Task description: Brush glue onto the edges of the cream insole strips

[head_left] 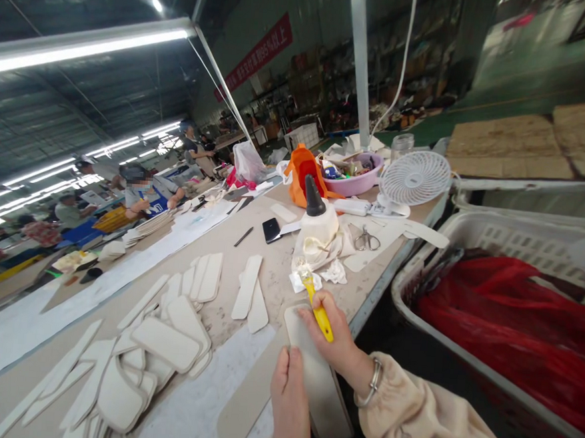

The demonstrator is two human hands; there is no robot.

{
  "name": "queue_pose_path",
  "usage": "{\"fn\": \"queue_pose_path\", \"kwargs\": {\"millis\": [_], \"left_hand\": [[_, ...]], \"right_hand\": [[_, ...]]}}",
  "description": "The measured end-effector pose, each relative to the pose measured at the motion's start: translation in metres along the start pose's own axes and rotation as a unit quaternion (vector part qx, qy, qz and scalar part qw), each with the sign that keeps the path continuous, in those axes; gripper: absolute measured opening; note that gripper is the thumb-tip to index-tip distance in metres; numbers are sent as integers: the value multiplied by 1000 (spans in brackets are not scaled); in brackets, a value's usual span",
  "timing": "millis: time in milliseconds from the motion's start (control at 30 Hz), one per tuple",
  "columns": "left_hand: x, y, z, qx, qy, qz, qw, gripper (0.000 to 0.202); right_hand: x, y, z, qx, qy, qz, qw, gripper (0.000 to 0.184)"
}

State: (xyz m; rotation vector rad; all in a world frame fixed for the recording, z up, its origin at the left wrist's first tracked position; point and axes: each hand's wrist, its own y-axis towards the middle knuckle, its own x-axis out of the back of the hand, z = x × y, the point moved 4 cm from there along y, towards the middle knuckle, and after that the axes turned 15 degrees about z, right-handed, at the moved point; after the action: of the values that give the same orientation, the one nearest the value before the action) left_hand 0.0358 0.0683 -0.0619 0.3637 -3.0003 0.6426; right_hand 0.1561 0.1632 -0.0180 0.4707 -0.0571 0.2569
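Note:
My right hand (332, 328) is closed around a yellow-handled brush (323, 314), its pale tip touching or just in front of a crumpled, whitish-smeared mass. Below that hand lies a long cream panel (327, 401) with rounded corners, tilted near the table's front edge. My left hand (290, 399) grips the panel's left side, fingers together; its underside is hidden. Beyond the brush stands a white bottle (321, 222) with a black cone nozzle. A flat beige piece (247, 396) lies left of my left hand. Many similar cream panels (166, 343) are heaped further left.
Metal scissors (367, 240), a dark phone (271, 231) and a pen (244, 236) lie on the table. Behind are an orange bag (302, 169), a purple basin (360, 184) and a white fan (415, 179). A white basket (413, 274) holding red material stands right. Co-workers sit far left.

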Motion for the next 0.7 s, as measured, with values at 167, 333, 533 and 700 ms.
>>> {"fn": "queue_pose_path", "kwargs": {"millis": [167,333,533,700], "left_hand": [[-6,-7,-18,-24,78,-32,996,42],[-16,-13,-33,-103,118,44,987,29],[-18,-14,-37,-79,86,42,992,33],[-20,-17,-43,-78,45,27,996,42]], "right_hand": [[1,0,-4,-4,-2,-2,1000,18],[3,-1,-5,-2,12,-4,1000,17],[3,0,-4,-18,42,16,999,23],[4,1,-4,-35,72,18,997,24]]}}
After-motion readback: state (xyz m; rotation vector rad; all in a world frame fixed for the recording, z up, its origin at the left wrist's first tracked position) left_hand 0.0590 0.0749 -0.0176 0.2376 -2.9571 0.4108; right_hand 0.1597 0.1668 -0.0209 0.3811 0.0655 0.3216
